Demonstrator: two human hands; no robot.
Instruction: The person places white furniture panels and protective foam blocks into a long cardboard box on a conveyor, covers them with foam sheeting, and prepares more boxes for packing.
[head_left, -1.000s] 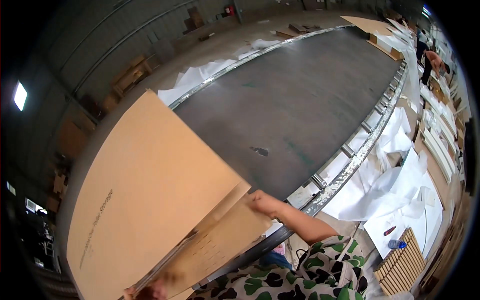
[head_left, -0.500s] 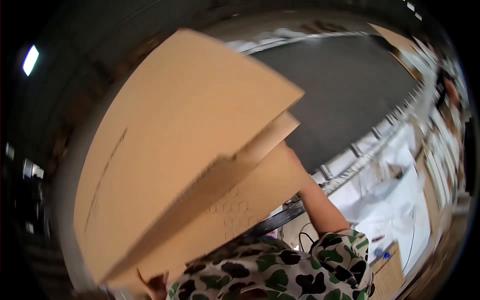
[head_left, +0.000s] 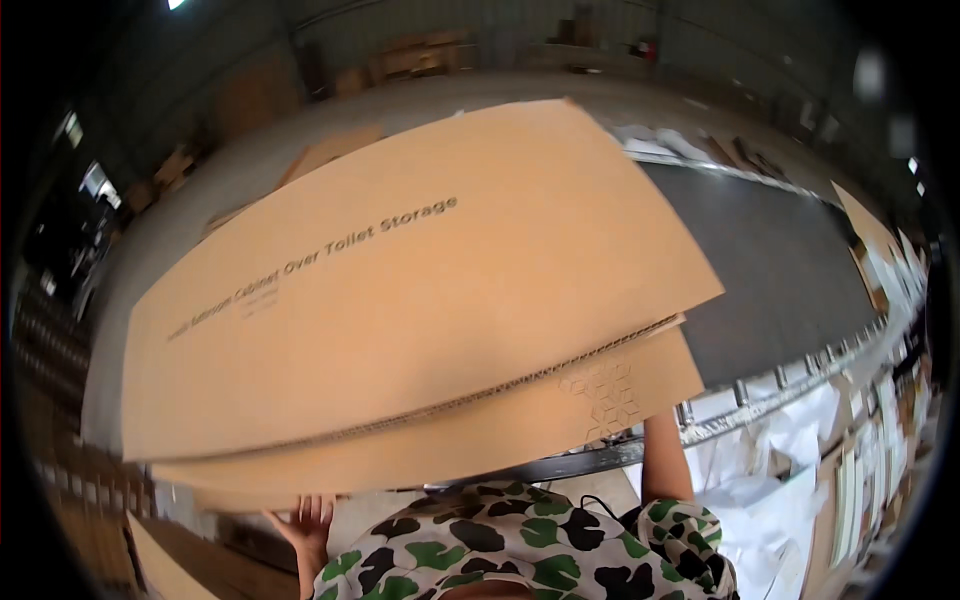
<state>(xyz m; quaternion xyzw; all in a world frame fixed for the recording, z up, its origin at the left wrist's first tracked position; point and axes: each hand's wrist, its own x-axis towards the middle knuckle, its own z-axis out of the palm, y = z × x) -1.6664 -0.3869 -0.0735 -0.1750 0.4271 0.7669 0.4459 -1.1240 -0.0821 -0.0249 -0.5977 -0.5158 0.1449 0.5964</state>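
A large flat folded cardboard carton (head_left: 430,310), brown with dark print and a cube-pattern marking, spans the middle of the view, tilted over a conveyor. Its layered flaps part slightly along the near side, where the corrugated edge shows. My left hand (head_left: 306,522) is at the near left edge, its fingers running up under the cardboard. My right forearm (head_left: 664,462) reaches up to the near right end of the carton. The right hand itself is hidden behind the cardboard, which it supports from beneath.
A dark conveyor belt (head_left: 765,265) with a metal side rail (head_left: 745,410) lies beyond and right of the carton. White sheeting (head_left: 750,500) hangs along the near right. Stacked boards (head_left: 870,470) stand at far right; more cardboard (head_left: 190,565) lies at lower left.
The carton has swung clockwise and levelled out, its right end moving right and nearer, so its printed face shows more fully. My left hand remains at the near edge, with more fingers showing.
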